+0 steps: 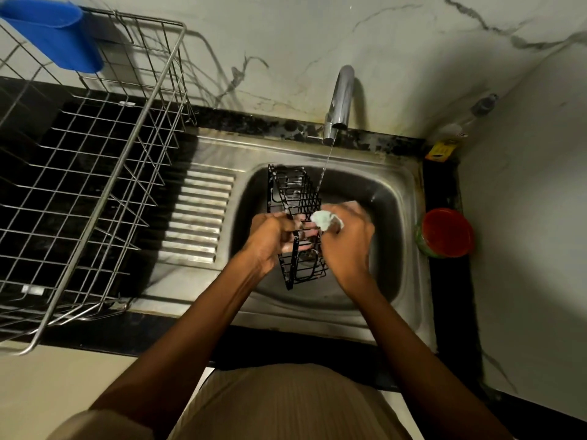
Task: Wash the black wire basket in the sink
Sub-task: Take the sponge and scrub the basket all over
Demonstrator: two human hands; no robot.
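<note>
While water runs from the faucet (340,100), left hand (270,239) fingers curl around the black wire basket (295,198) over the sink (403,198); right hand (347,239) pinches a soapy scrub pad (325,219) against it.

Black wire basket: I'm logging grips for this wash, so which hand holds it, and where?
The left hand grips the black wire basket by its left long side, mid-length; the right hand holds a pale scrubber.

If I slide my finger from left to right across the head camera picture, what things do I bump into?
Blue tub → silver dish rack → left hand → black wire basket → right hand → red-lidded jar.
</note>
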